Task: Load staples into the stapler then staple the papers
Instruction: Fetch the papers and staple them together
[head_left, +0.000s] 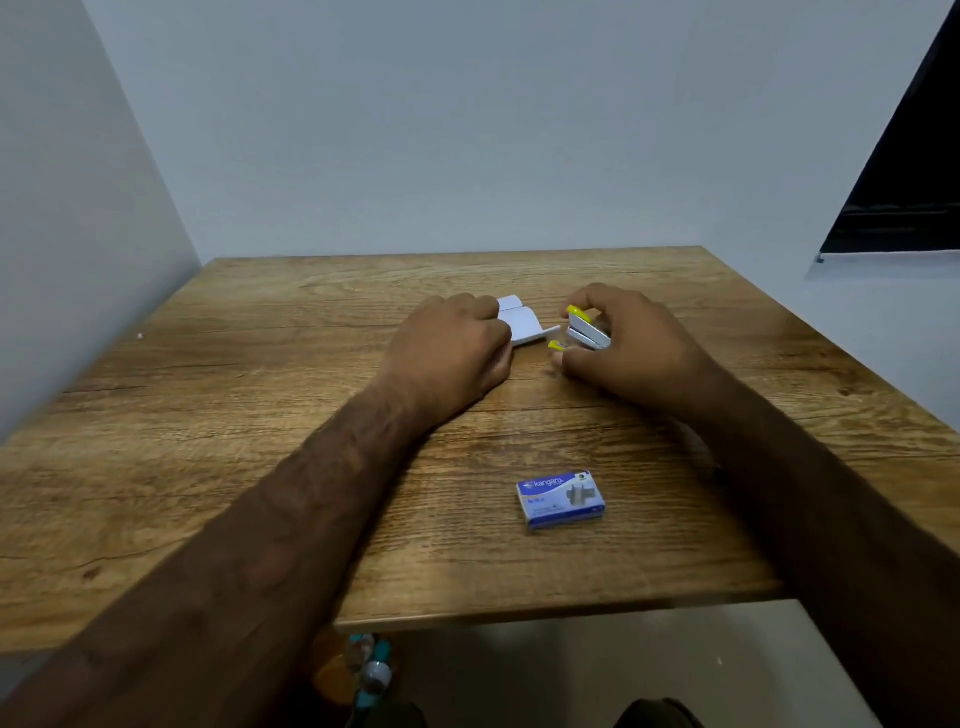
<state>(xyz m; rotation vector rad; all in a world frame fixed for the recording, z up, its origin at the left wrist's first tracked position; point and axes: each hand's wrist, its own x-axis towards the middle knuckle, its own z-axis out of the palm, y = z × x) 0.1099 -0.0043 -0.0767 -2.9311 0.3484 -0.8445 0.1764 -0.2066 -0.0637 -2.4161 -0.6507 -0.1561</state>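
Yellow-tipped stapler (584, 330) sits gripped in our right hand (631, 348) at mid-frame, mouth toward the small folded papers (522, 327) our left hand (452, 348) pinches, likely for stapling, while the staple box (561, 499) lies closed at lower centre.

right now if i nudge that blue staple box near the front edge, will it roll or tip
Probably neither: the staple box lies flat on its broad face on the wooden table, so it should slide. It looks small and closed, likely light cardboard that dents if squeezed.

Staple box (561, 500) amid bare table (208, 467)
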